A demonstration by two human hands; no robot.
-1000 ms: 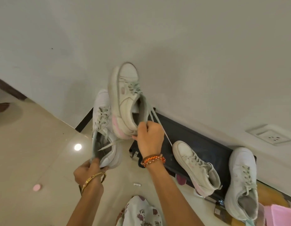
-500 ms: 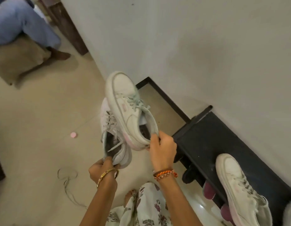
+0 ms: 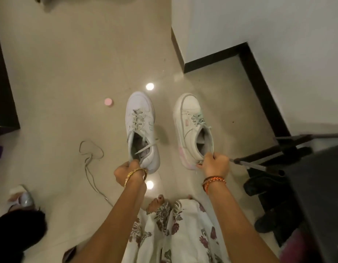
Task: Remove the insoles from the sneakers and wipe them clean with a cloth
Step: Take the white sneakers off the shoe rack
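Two white sneakers hung side by side above the tiled floor (image 3: 69, 73), toes pointing away from the person, each held up by its heel end. The left sneaker (image 3: 140, 128), with pale grey laces trailing loose over its opening, was pinched at the back of its collar by the left hand (image 3: 129, 170), whose fingers curled over the heel rim; a gold bangle (image 3: 135, 174) sat at that wrist. The right sneaker (image 3: 192, 128), with a pink patch on its heel, was gripped the same way by the right hand (image 3: 214, 164), fingers curled round the heel collar, an orange braided wristband (image 3: 213, 181) below it. The shoes were apart, not touching. Farther out, a small pink round object (image 3: 108, 101) and a loose lace (image 3: 91, 158) lay on the floor to the left, and a dark shoe rack (image 3: 316, 186) stood at the right.
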